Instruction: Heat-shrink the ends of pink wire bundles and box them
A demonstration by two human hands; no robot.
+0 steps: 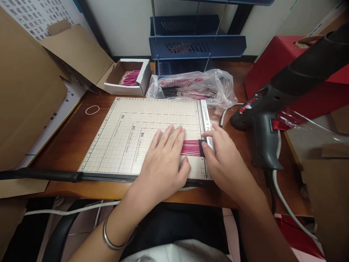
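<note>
The left hand lies flat on the cutter board, fingers spread over a row of pink wires. The right hand presses its fingertips on the wires' dark ends against the ruler at the board's right edge. A heat gun rests to the right. Far behind lie a plastic bag and a small box of pink wires; a rubber band lies far left.

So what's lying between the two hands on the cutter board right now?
In the head view, a flat row of pink wires lies between the left hand and right hand; both hands touch it.
</note>
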